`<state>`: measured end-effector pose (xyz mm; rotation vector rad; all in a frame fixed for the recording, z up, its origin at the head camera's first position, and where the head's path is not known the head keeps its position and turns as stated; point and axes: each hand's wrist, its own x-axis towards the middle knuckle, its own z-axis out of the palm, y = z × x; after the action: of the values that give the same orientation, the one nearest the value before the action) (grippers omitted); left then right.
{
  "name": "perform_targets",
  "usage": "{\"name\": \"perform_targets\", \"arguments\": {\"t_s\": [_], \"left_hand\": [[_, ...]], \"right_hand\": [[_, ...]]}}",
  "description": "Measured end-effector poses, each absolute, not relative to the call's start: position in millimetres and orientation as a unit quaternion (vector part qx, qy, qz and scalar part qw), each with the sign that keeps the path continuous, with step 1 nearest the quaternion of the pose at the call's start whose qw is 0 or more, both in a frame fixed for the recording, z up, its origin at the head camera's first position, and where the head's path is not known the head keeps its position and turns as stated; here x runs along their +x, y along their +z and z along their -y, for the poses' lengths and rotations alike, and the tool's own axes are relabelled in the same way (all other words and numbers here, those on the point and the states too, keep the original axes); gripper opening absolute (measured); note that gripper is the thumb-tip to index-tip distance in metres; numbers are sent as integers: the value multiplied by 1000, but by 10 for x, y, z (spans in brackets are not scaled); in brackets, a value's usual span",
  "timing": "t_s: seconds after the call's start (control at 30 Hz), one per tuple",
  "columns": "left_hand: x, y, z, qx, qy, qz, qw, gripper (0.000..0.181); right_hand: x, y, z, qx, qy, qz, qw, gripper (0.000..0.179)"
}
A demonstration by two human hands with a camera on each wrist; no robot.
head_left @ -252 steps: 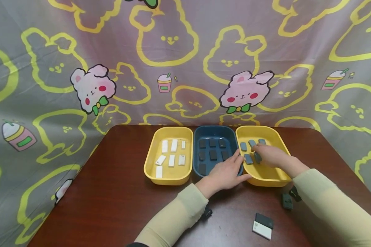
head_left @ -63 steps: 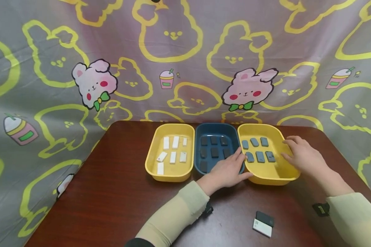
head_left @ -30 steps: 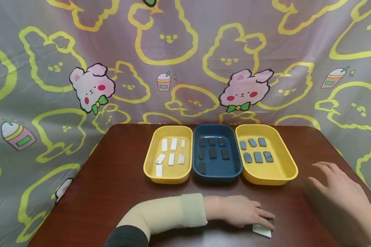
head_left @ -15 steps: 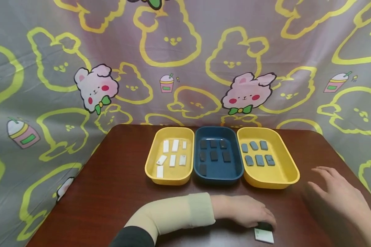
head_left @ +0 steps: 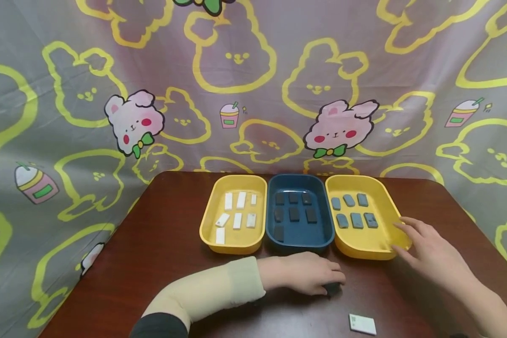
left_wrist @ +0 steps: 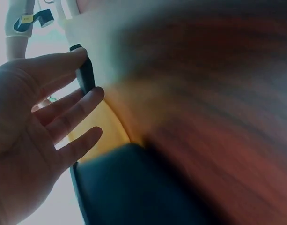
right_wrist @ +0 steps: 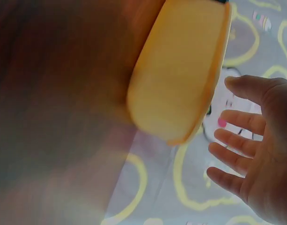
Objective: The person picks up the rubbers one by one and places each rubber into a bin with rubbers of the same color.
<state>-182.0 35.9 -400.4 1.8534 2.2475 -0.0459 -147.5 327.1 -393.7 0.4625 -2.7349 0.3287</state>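
Note:
My left hand (head_left: 310, 273) pinches a small dark rectangular block (head_left: 333, 288) between thumb and fingers, just in front of the blue bin (head_left: 300, 244). The left wrist view shows the dark block (left_wrist: 86, 70) edge-on at the fingertips. A white rectangular block (head_left: 362, 324) lies alone near the table's front. Beside the right-hand yellow bin (head_left: 365, 253), my right hand (head_left: 435, 256) has its fingers spread and holds nothing; its fingertips overlap the bin's right rim in the head view. In the right wrist view, that hand (right_wrist: 260, 140) is plainly empty.
Three bins stand side by side on the brown table (head_left: 160, 234). The left yellow bin (head_left: 232, 248) contains several white blocks (head_left: 228, 201). Several dark blocks (head_left: 294, 214) lie in the blue bin, and several grey-blue ones (head_left: 357, 220) in the right yellow bin. A patterned curtain (head_left: 253, 141) hangs behind.
The left hand left the bins, picked up the dark block next to the white one, and moved left with it. The right hand drew away from the right bin, then came back beside it.

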Motion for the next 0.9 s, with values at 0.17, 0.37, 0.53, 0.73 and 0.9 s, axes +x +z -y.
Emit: {"name": "perform_targets", "arguments": {"t_s": [0.17, 0.37, 0.53, 0.73, 0.9], "left_hand": [[-1864, -3890, -122, 619, 20, -780, 89, 44], [-1915, -3736, 107, 602, 73, -794, 32, 42], [-2032, -3629, 245, 573, 111, -812, -8, 43], [-2278, -3576, 299, 499, 129, -856, 33, 47], [-2447, -3646, 234, 445, 113, -886, 70, 46]], "right_hand": [[-1572, -3909, -3042, 217, 98, 954, 181, 60], [-1653, -3867, -2770, 262, 91, 946, 169, 61], [-1706, -3846, -2567, 300, 100, 934, 166, 60], [-1731, -3891, -2382, 302, 104, 938, 134, 57], [-1733, -3983, -2262, 319, 113, 932, 130, 51]]}}
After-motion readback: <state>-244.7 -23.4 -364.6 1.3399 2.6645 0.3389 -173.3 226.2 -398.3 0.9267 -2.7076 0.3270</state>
